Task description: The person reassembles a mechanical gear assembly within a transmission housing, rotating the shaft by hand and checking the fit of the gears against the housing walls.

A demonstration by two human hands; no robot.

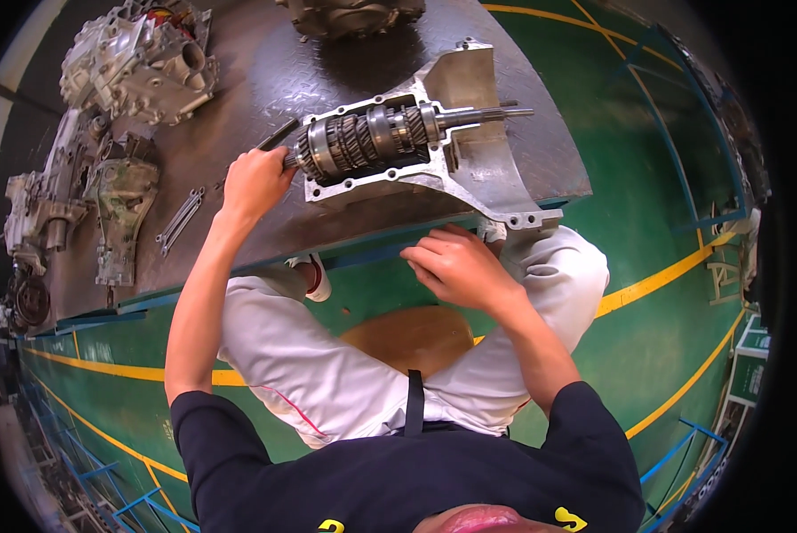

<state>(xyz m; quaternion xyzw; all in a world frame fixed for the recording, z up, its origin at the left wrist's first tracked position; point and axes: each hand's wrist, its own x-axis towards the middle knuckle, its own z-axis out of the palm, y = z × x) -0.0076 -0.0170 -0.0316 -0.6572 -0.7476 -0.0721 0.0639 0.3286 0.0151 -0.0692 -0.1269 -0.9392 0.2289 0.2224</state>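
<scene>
1. The left hand (261,184) has its grip around the left end of the gear shaft (372,138).
2. The gear shaft lies in an open metal case (434,171) — the case sits at the near edge of the table (243,80).
3. The right hand (459,264) holds nothing — its grip is loose, fingers bent, above the right leg (558,280).
4. Thin wrenches (181,220) lie on the table, left of the left hand.

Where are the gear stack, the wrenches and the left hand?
Gear stack (363,141), head view: on its middle gears.
Wrenches (184,223), head view: mid-shank.
Left hand (255,184), head view: back of the hand.
</scene>
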